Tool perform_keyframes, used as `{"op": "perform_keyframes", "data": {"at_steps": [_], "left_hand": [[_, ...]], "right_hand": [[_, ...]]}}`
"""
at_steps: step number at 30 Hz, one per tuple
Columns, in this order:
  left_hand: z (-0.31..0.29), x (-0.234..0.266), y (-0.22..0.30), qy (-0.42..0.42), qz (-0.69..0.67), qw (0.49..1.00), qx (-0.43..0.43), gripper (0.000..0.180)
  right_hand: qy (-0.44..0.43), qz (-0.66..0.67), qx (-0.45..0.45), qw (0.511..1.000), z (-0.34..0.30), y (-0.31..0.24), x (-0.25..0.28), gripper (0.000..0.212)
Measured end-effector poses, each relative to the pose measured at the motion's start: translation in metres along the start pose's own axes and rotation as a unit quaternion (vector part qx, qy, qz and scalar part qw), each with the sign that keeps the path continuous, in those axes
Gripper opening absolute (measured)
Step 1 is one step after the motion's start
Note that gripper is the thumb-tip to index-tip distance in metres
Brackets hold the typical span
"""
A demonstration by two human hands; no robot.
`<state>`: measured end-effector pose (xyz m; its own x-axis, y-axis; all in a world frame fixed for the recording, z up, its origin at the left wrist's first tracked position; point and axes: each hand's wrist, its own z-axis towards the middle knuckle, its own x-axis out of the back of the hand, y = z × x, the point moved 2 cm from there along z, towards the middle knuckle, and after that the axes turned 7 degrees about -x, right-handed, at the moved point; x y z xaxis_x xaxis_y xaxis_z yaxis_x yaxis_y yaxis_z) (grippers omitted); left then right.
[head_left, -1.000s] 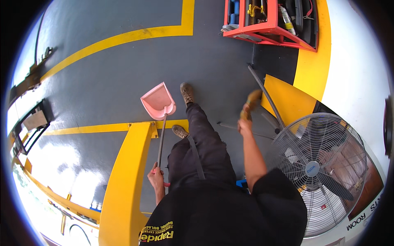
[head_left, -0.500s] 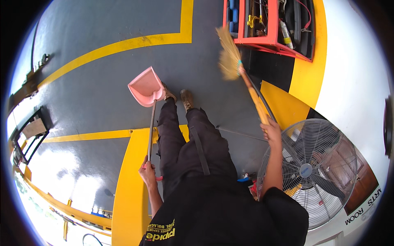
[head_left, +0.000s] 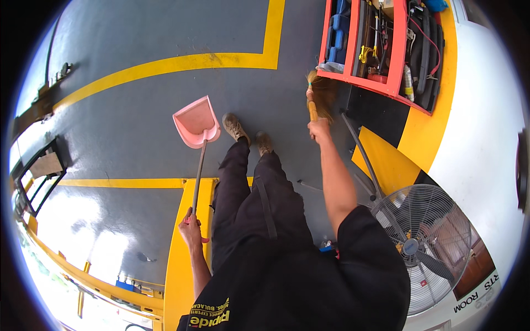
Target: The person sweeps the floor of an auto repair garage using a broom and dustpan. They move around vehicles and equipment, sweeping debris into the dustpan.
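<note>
My left hand (head_left: 190,227) grips the long handle of a pink dustpan (head_left: 196,122), whose pan hangs just above the grey floor ahead of my feet. My right hand (head_left: 319,130) is stretched forward and closed on the yellow handle of a straw broom (head_left: 320,94). The broom's bristles point toward the red tool cart. Both of my shoes stand between the pan and the broom.
A red tool cart (head_left: 393,49) with hoses and tools stands ahead on the right. A large round metal fan (head_left: 425,248) sits low on my right beside a white wall. Yellow lines (head_left: 182,62) cross the grey floor. A dark frame (head_left: 34,182) lies at far left.
My right arm swung the broom down and forward, so the bristles now sit by the red cart. The dustpan shifted slightly right as I stepped forward.
</note>
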<state>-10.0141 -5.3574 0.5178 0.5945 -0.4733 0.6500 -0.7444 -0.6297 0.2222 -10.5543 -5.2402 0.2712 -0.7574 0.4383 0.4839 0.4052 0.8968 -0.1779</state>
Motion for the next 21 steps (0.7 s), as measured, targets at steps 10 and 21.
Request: {"op": "perform_keyframes", "data": {"at_steps": [10,21], "left_hand": [[0.035,-0.011,0.028,-0.012,-0.07,0.997,0.03,0.048],[0.048,-0.008,0.002,-0.003,-0.124,0.992,0.012,0.046]], "right_hand": [[-0.058,0.135,-0.091,0.985,-0.197,0.023,0.111,0.068],[-0.216,0.158,-0.147,0.952,-0.126,-0.053,-0.102,0.012]]}}
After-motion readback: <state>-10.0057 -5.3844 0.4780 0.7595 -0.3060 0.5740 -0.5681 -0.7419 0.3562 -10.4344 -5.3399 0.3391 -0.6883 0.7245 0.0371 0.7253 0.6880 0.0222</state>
